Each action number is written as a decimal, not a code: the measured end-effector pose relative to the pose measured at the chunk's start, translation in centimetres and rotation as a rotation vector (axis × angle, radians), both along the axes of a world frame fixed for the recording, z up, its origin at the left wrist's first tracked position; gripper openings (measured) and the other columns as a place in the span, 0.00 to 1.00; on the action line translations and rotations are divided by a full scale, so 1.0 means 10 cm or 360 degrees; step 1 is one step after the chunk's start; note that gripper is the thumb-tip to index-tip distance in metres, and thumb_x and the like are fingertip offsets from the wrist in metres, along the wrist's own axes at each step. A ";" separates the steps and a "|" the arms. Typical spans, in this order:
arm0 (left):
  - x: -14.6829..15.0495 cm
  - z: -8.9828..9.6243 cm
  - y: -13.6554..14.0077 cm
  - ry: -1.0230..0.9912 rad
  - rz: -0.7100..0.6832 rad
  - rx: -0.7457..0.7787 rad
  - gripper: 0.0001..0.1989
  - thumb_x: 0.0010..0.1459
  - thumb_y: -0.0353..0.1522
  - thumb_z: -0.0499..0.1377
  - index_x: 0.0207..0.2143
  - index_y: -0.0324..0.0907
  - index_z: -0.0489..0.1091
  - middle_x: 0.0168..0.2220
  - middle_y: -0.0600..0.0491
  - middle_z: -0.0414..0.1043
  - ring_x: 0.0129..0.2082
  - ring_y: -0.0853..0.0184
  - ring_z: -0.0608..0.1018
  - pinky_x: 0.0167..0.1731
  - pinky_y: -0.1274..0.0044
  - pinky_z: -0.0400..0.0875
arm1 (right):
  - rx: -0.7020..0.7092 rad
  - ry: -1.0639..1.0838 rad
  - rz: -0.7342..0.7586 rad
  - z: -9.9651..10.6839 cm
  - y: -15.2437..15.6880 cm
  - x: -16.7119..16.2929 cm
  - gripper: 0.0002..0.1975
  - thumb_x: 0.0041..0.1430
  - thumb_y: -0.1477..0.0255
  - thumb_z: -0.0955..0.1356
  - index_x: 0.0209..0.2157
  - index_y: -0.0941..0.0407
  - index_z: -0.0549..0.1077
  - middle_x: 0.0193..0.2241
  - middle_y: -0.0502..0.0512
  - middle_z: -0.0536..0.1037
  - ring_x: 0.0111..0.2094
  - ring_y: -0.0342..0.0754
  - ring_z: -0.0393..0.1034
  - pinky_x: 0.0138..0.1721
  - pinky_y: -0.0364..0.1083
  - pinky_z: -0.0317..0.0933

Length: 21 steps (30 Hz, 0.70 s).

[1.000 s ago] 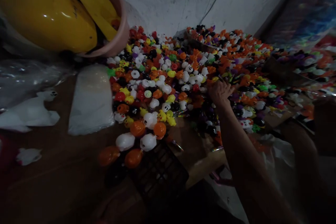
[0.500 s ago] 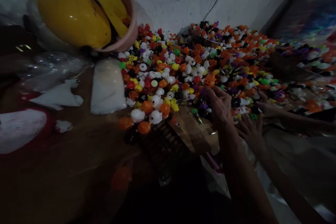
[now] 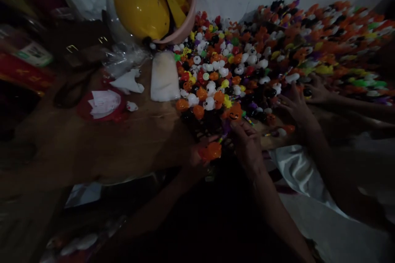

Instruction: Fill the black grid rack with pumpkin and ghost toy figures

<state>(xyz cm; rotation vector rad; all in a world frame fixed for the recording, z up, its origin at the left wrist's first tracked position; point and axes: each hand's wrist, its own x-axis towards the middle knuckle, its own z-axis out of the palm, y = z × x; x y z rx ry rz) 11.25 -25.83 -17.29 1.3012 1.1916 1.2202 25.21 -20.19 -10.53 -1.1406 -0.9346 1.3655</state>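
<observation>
My left hand (image 3: 196, 158) is closed around a small orange figure (image 3: 211, 151) near the table's front edge. Between the thumb and fingers of my right hand (image 3: 249, 148) is an orange smiley-faced figure (image 3: 234, 112), with a purple part (image 3: 226, 126) below it. Both hands are close together over a dark openwork basket (image 3: 205, 125) whose shape is mostly lost in shadow. White ghost-like heads (image 3: 209, 103) and orange ones lie just behind it. Beyond them spreads a big heap of small coloured figures (image 3: 216, 65).
A co-worker's hands (image 3: 298, 104) reach into the heap at right. At the back stands a pink tub (image 3: 191, 6) with a yellow helmet-like object (image 3: 140, 6). A white plastic-wrapped packet (image 3: 165, 77), a white figure (image 3: 128, 82) and a red dish with paper (image 3: 105, 104) lie left.
My right hand has come from the heap back toward my left hand, bringing the smiley-faced orange figure. My view has turned left. My left hand has come up with its orange figure.
</observation>
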 end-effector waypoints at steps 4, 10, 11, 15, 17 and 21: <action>-0.02 -0.07 -0.10 -0.0092 0.0097 -0.0273 0.19 0.61 0.43 0.62 0.48 0.40 0.77 0.38 0.47 0.82 0.35 0.62 0.82 0.35 0.73 0.79 | 0.0045 -0.0072 -0.0056 -0.03 -0.10 -0.10 0.16 0.42 0.59 0.79 0.25 0.54 0.76 0.26 0.50 0.79 0.27 0.44 0.71 0.31 0.44 0.67; -0.10 -0.10 -0.16 -0.0147 0.0149 -0.0412 0.24 0.60 0.49 0.62 0.45 0.38 0.77 0.38 0.47 0.82 0.35 0.62 0.83 0.25 0.78 0.75 | 0.0004 -0.0061 0.0046 -0.16 -0.22 -0.13 0.18 0.47 0.56 0.78 0.36 0.52 0.79 0.32 0.51 0.82 0.30 0.47 0.74 0.31 0.46 0.70; -0.14 -0.08 -0.17 -0.0131 0.0150 -0.0398 0.23 0.59 0.49 0.63 0.44 0.38 0.77 0.39 0.46 0.82 0.36 0.61 0.83 0.28 0.77 0.76 | 0.0019 -0.0081 0.0107 -0.18 -0.24 -0.11 0.20 0.48 0.56 0.78 0.40 0.51 0.79 0.35 0.52 0.83 0.33 0.48 0.76 0.33 0.47 0.71; -0.33 -0.05 -0.21 0.0037 0.0122 -0.0290 0.17 0.58 0.42 0.65 0.45 0.41 0.77 0.45 0.47 0.82 0.45 0.58 0.82 0.44 0.70 0.79 | 0.0245 -0.0446 0.0402 -0.26 -0.27 0.02 0.20 0.48 0.60 0.80 0.44 0.48 0.81 0.41 0.52 0.83 0.42 0.53 0.77 0.46 0.51 0.72; -0.37 -0.08 -0.21 0.0163 0.0117 -0.0223 0.14 0.58 0.39 0.64 0.44 0.42 0.78 0.43 0.48 0.82 0.45 0.59 0.82 0.47 0.70 0.78 | 0.0327 -0.0614 0.0464 -0.31 -0.27 0.04 0.12 0.51 0.61 0.79 0.37 0.49 0.83 0.37 0.51 0.83 0.41 0.53 0.77 0.49 0.53 0.71; -0.35 -0.13 -0.22 0.0449 0.0215 -0.0117 0.10 0.61 0.35 0.59 0.41 0.41 0.77 0.40 0.48 0.82 0.42 0.60 0.83 0.44 0.72 0.79 | 0.0323 -0.0602 0.0480 -0.39 -0.28 -0.05 0.08 0.55 0.61 0.76 0.35 0.48 0.83 0.36 0.51 0.83 0.40 0.53 0.77 0.48 0.53 0.71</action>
